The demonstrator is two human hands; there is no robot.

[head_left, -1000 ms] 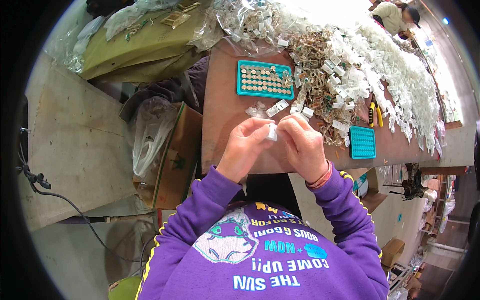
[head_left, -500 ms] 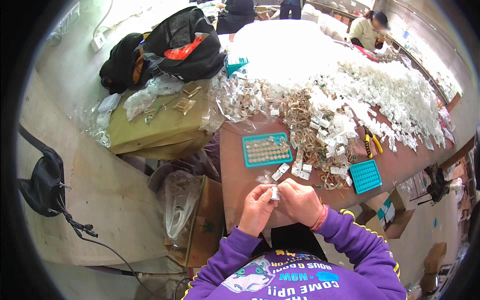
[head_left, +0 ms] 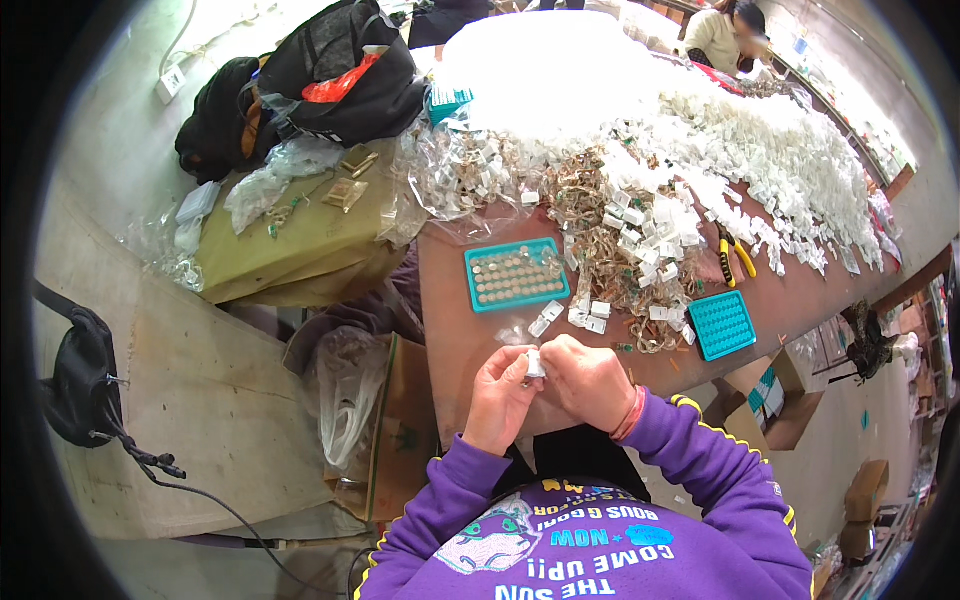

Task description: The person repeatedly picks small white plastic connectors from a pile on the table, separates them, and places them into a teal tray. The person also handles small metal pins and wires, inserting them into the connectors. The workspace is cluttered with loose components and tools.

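Between my two hands, above the near edge of the table, is a small white plastic housing (head_left: 535, 366). My left hand (head_left: 501, 402) pinches it between thumb and fingers. Right against it, my right hand (head_left: 592, 388) has its fingers curled closed; whatever they grip is too small or hidden to name. Just beyond lie a few loose white housings (head_left: 545, 319) and a crumpled bit of clear plastic (head_left: 513, 334). Further off stands a teal tray (head_left: 522, 302) holding rows of round, coin-like metal discs. A heap of white housings with thin wires (head_left: 640, 235) spreads beside it.
A second teal tray (head_left: 723, 325) with rows of pockets lies right, near yellow-and-black pliers (head_left: 735, 260). White pieces (head_left: 790, 180) cover the far table. Black bags (head_left: 345, 95) rest on a yellowish-covered surface at left. A carton (head_left: 400, 430) stands below; another person (head_left: 715, 35) sits far right.
The view has shifted slightly, so the table and its contents appear a little higher and further left. Both hands stay together at the white housing, its angle slightly changed.
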